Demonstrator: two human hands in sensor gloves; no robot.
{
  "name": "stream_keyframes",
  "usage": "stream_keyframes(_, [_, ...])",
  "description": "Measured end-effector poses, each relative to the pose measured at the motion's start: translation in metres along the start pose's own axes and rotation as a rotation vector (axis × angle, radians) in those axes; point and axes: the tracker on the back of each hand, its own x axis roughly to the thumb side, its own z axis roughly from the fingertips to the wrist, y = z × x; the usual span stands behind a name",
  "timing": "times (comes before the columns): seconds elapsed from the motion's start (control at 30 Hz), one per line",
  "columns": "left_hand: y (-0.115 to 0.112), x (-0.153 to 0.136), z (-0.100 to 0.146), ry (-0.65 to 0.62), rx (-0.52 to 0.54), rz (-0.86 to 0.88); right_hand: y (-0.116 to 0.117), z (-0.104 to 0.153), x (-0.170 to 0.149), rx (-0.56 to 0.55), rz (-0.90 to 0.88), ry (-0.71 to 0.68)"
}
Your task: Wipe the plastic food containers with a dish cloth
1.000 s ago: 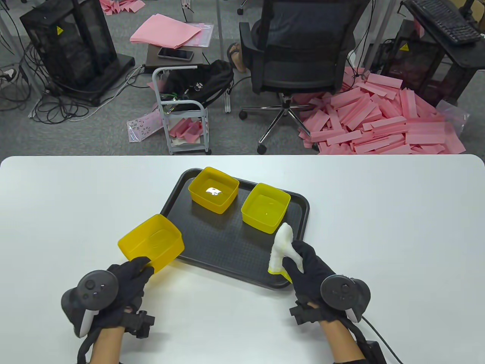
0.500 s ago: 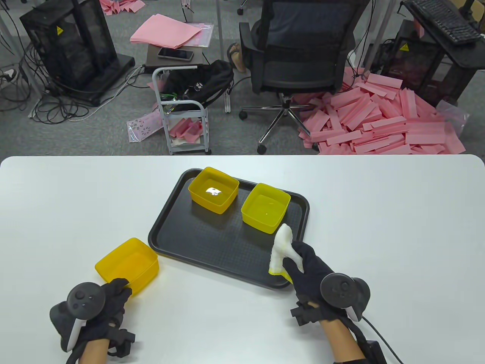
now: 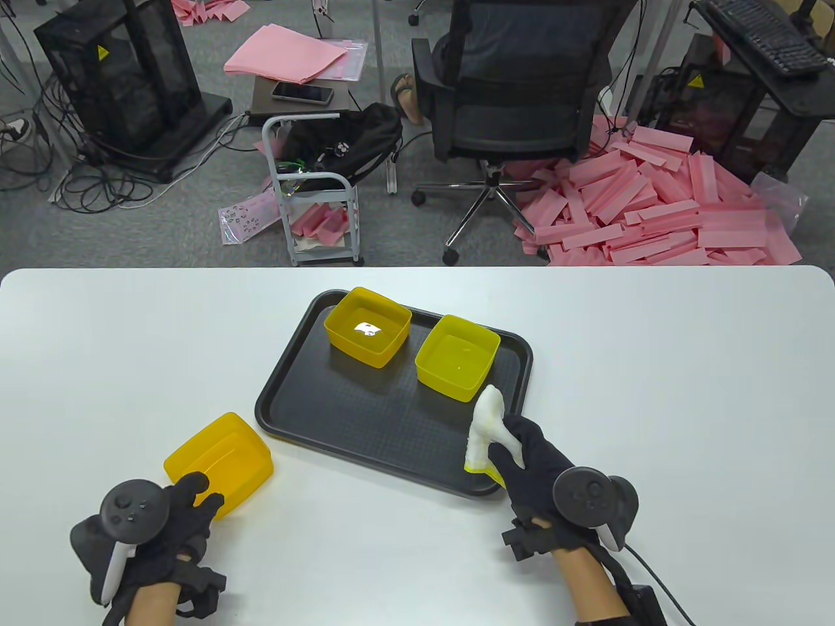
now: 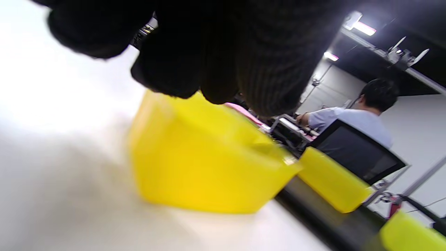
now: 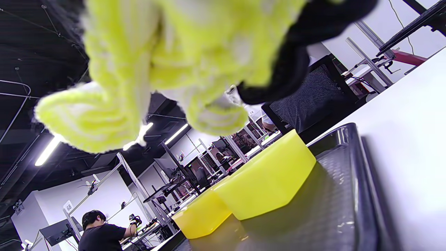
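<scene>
A yellow plastic container point(image 3: 218, 453) point(image 4: 195, 167) stands upright on the white table, just left of the black tray point(image 3: 391, 424). My left hand point(image 3: 199, 495) is at its near edge with fingers spread; in the left wrist view the fingers point(image 4: 209, 52) hover above the rim and grip nothing. Two more yellow containers point(image 3: 368, 332) point(image 3: 456, 355) sit at the back of the tray. My right hand point(image 3: 515, 450) rests at the tray's near right corner and grips a bunched white and yellow dish cloth point(image 3: 486, 424) point(image 5: 139, 69), which sticks up towards the right container point(image 5: 268, 177).
The tray point(image 5: 334, 195) has a raised rim and lies slightly turned on the table. Beyond the table's far edge are an office chair point(image 3: 515, 98) with a person seated, a small trolley point(image 3: 313, 195) and heaps of pink foam point(image 3: 652, 202) on the floor.
My left hand carried the near container off the tray's left edge, set it on the table, then loosened its fingers and drew back. The right hand and cloth stayed put.
</scene>
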Motion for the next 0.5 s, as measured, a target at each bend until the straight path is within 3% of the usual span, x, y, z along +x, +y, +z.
stream_keyframes(0.2, [0.008,0.061,-0.002,-0.154,0.023,-0.017,-0.004,-0.002,-0.005,-0.015,-0.008,0.022])
stream_keyframes(0.37, [-0.017,0.12,-0.014,-0.277,-0.035,-0.045,-0.01,-0.003,-0.011,-0.031,-0.011,0.047])
stream_keyframes(0.5, [-0.05,0.171,-0.028,-0.37,-0.103,-0.071,-0.015,-0.003,-0.016,-0.044,-0.019,0.066])
